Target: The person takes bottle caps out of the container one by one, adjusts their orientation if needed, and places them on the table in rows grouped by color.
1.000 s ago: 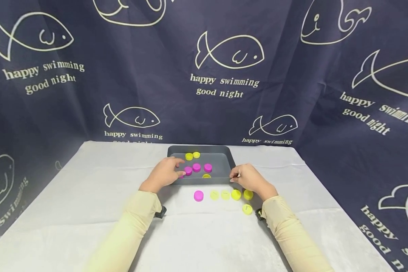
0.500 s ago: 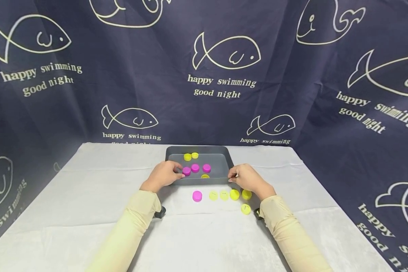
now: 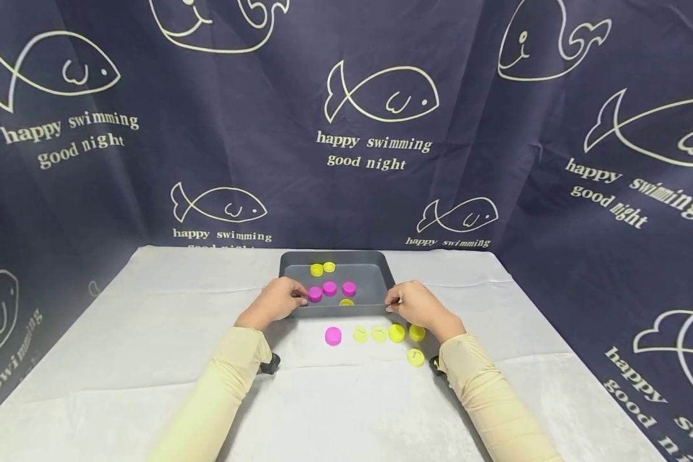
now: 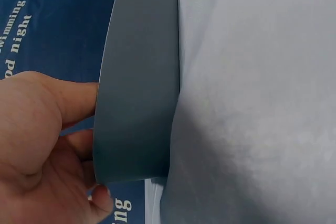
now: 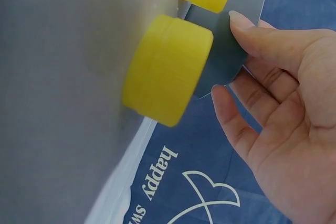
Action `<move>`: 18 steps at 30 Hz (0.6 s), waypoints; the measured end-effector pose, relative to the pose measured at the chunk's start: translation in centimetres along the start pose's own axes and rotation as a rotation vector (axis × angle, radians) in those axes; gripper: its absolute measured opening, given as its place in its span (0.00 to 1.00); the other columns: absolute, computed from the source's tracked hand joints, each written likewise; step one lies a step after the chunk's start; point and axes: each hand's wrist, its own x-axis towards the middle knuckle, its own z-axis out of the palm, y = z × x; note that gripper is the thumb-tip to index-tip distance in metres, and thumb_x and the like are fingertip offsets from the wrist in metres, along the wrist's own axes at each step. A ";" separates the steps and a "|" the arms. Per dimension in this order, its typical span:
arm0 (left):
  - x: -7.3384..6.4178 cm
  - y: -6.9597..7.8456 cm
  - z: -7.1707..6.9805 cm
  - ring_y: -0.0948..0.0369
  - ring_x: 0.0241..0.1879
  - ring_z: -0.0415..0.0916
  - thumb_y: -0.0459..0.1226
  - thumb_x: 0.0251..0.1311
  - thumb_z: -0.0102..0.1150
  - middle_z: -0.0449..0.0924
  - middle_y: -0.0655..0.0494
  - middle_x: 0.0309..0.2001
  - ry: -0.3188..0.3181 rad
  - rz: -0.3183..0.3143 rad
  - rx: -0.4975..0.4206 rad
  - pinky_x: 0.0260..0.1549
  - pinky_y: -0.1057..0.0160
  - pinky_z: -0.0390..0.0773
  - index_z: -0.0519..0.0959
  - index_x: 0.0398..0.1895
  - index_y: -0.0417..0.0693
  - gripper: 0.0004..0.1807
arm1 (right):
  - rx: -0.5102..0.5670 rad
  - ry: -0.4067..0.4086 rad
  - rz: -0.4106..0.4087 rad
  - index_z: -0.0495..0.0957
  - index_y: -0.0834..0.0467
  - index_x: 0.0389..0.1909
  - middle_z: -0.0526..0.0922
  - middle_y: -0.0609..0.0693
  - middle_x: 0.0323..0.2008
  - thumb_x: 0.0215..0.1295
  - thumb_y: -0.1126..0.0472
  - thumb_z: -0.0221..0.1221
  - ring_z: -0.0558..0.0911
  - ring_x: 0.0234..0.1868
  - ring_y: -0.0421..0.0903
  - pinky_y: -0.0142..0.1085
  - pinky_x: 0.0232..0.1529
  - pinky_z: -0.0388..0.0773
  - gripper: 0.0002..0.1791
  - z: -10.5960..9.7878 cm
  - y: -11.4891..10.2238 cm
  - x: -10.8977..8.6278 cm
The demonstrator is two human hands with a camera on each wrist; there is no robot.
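Observation:
A dark grey tray (image 3: 358,310) stands on the white-covered table. My left hand (image 3: 274,301) is at its front left corner, thumb and index finger reaching inside, their tips drawn together beside a magenta bottle cap (image 3: 314,294). In the left wrist view the tray's wall (image 4: 139,77) hides those fingertips, so whatever may be between them cannot be seen. At the front right corner my right hand (image 3: 418,303) grips the tray, its thumb (image 5: 242,23) on the wall. Two more magenta caps (image 3: 330,289) and several yellow caps (image 3: 316,270) lie inside.
In front of the tray lie a magenta cap (image 3: 333,336) and several yellow caps (image 3: 378,333). One yellow cap (image 3: 416,357) sits nearer, by the right wrist. Dark blue fish-print cloth (image 3: 375,192) hangs behind and at both sides.
The left thumb and index finger have closed together. A magenta cap partly visible by the left thumb is now out of sight. The right hand keeps its grip, and the view has shifted slightly.

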 end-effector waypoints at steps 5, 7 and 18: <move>-0.2 0.0 -0.1 0.52 0.51 0.80 0.34 0.66 0.59 0.87 0.55 0.46 -0.008 0.015 0.071 0.42 0.52 0.62 0.86 0.50 0.48 0.13 | -0.008 0.000 -0.005 0.87 0.58 0.30 0.87 0.45 0.32 0.58 0.69 0.68 0.84 0.37 0.43 0.41 0.45 0.81 0.03 0.0 -0.1 -0.1; -0.2 0.0 -0.2 0.52 0.49 0.78 0.32 0.66 0.57 0.87 0.56 0.44 -0.014 0.016 0.090 0.39 0.54 0.60 0.86 0.52 0.49 0.14 | -0.002 -0.004 -0.006 0.87 0.58 0.31 0.87 0.46 0.33 0.58 0.69 0.67 0.84 0.37 0.44 0.41 0.45 0.81 0.03 0.0 -0.1 -0.2; -0.6 0.8 -1.5 0.54 0.41 0.67 0.35 0.67 0.59 0.75 0.55 0.36 0.006 0.115 0.084 0.39 0.54 0.61 0.84 0.54 0.51 0.15 | -0.013 -0.003 -0.014 0.88 0.58 0.32 0.88 0.48 0.34 0.60 0.69 0.67 0.85 0.40 0.46 0.42 0.47 0.81 0.03 0.0 -0.1 0.0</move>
